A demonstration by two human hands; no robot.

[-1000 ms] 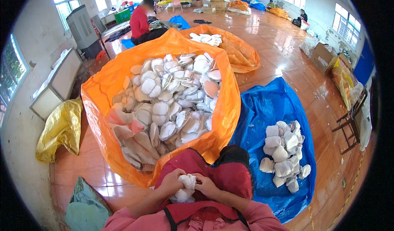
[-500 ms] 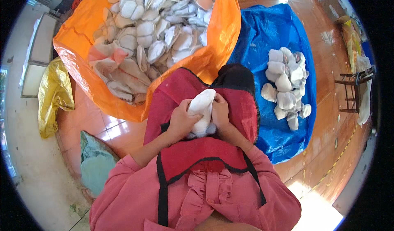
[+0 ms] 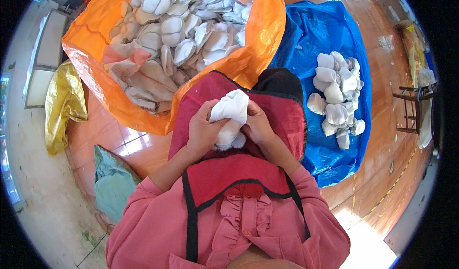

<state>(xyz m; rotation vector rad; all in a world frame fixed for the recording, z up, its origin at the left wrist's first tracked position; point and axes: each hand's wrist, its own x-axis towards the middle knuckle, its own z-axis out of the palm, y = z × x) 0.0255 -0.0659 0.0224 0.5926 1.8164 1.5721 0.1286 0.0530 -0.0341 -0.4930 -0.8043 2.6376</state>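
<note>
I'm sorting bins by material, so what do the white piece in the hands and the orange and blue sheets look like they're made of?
White piece: likely soft fabric or padded foam, matte; it creases and bulges under the left hand and right hand. Orange sheet and blue sheet: probably thin plastic, like tarp or sacking; both are glossy and wrinkled with bright highlights.

I see a pink top with long sleeves (image 3: 143,207) pushed up past the wrists, leaving both forearms bare. A ruffled placket (image 3: 244,216) runs down the chest. Over it I see a red apron (image 3: 234,173) edged in black piping, its 2 black straps (image 3: 191,221) passing over the shoulders. The hands wear no gloves or rings.
</note>
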